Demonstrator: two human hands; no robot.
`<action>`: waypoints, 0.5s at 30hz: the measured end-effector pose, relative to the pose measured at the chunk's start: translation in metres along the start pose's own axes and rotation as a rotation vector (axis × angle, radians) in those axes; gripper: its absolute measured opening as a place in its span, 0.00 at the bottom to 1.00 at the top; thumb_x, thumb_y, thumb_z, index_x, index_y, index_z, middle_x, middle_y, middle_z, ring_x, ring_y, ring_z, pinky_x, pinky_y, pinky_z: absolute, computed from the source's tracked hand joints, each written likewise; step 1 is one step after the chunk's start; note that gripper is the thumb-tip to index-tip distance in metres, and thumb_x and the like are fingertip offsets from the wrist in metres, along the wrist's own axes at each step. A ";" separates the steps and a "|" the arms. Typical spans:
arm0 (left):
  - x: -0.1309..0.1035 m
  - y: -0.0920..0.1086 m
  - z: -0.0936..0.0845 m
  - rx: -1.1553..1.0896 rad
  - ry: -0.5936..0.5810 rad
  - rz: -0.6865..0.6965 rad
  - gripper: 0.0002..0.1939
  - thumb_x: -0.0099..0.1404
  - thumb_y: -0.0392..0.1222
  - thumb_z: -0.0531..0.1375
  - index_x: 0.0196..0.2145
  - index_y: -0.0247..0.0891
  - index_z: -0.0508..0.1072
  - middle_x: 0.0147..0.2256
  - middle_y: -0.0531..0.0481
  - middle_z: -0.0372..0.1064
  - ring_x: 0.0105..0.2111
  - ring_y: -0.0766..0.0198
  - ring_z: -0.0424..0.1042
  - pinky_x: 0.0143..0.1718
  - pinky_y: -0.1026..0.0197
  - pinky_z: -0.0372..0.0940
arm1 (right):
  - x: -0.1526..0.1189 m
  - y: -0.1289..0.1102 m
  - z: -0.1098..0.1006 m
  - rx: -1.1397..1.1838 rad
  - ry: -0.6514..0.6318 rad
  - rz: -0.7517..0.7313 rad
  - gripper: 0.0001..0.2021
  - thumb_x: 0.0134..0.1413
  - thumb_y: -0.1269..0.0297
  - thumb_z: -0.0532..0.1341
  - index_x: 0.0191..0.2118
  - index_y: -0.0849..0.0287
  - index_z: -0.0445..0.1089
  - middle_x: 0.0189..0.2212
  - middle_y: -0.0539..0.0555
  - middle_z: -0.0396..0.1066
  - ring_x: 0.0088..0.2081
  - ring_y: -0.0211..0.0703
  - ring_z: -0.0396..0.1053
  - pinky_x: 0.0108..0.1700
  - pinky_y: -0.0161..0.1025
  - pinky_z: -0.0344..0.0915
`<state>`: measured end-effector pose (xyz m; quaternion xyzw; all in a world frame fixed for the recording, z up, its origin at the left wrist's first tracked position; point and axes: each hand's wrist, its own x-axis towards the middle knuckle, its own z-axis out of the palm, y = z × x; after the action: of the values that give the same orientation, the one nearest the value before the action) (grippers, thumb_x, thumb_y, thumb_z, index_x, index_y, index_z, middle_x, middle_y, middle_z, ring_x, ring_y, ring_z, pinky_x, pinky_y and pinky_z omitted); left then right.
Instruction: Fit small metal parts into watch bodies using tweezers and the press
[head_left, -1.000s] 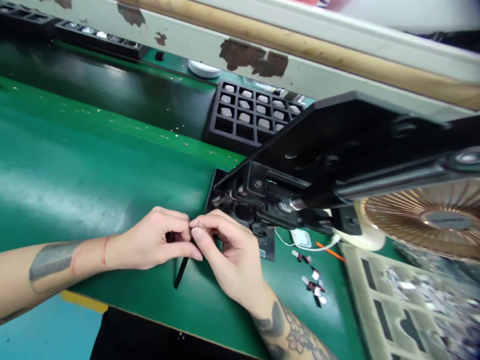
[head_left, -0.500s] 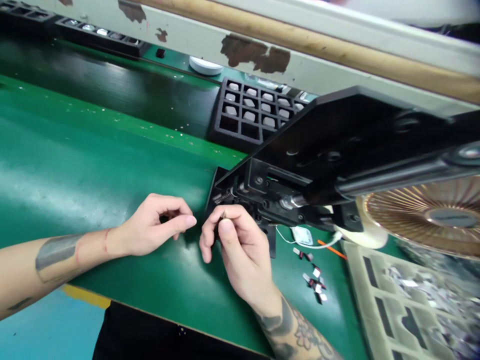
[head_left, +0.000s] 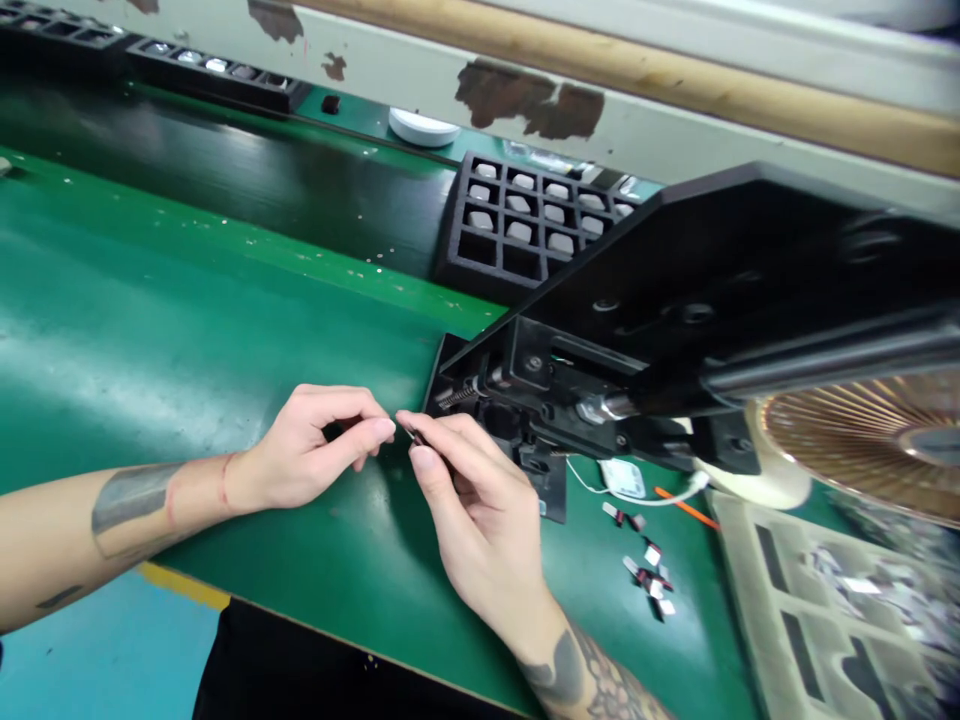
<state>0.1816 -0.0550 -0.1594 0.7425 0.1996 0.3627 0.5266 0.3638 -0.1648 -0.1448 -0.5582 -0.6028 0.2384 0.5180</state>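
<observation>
Above the green table (head_left: 322,570), my right hand (head_left: 480,510) pinches a small dark part (head_left: 414,436) between thumb and index finger. My left hand (head_left: 322,445) is just left of it, thumb and fingertips pressed together near the part's tip; whatever it holds, if anything, is too small to name. A black metal press (head_left: 525,380) stands right behind my right hand. Several small parts with dark red and silvery pieces (head_left: 652,580) lie on the table to the right of my right wrist.
A black foam tray (head_left: 487,265) with grey rounded pieces stands behind the press. At right are a gold-coloured fan (head_left: 862,440), a pale tray (head_left: 757,600) of small parts, a white cable (head_left: 667,500) and an orange stick (head_left: 686,508). A pale beam crosses the top.
My right hand has turned and its fingertips have come close to my left fingertips, with the dark part now showing. My left fingers have closed together. The view has shifted slightly.
</observation>
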 end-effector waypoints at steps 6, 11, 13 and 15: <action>0.001 -0.004 -0.001 -0.190 -0.040 -0.206 0.18 0.79 0.49 0.66 0.33 0.35 0.79 0.25 0.51 0.73 0.24 0.68 0.71 0.29 0.65 0.65 | 0.000 -0.001 0.000 -0.055 -0.036 -0.095 0.16 0.73 0.74 0.64 0.58 0.51 0.81 0.42 0.51 0.78 0.39 0.36 0.76 0.39 0.33 0.74; 0.009 -0.005 -0.004 -0.637 -0.110 -0.397 0.16 0.75 0.52 0.69 0.38 0.34 0.78 0.28 0.49 0.77 0.25 0.65 0.76 0.28 0.64 0.68 | -0.002 0.002 0.000 -0.137 0.056 -0.098 0.12 0.72 0.74 0.65 0.56 0.56 0.78 0.41 0.52 0.78 0.37 0.36 0.76 0.36 0.32 0.74; 0.011 -0.005 -0.006 -0.655 -0.087 -0.383 0.13 0.73 0.47 0.71 0.38 0.34 0.78 0.28 0.49 0.77 0.26 0.66 0.76 0.30 0.65 0.69 | -0.003 0.002 0.000 -0.236 0.071 -0.156 0.11 0.71 0.76 0.66 0.54 0.57 0.77 0.41 0.52 0.78 0.36 0.35 0.76 0.37 0.32 0.75; 0.010 -0.004 -0.006 -0.598 -0.064 -0.350 0.11 0.73 0.43 0.71 0.37 0.33 0.79 0.28 0.49 0.76 0.26 0.67 0.75 0.31 0.65 0.69 | -0.004 0.002 -0.002 -0.359 0.073 -0.238 0.12 0.69 0.78 0.67 0.54 0.58 0.77 0.42 0.53 0.79 0.38 0.36 0.77 0.41 0.34 0.76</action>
<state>0.1839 -0.0430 -0.1587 0.5208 0.1918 0.2859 0.7812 0.3656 -0.1685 -0.1474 -0.5746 -0.6780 0.0442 0.4562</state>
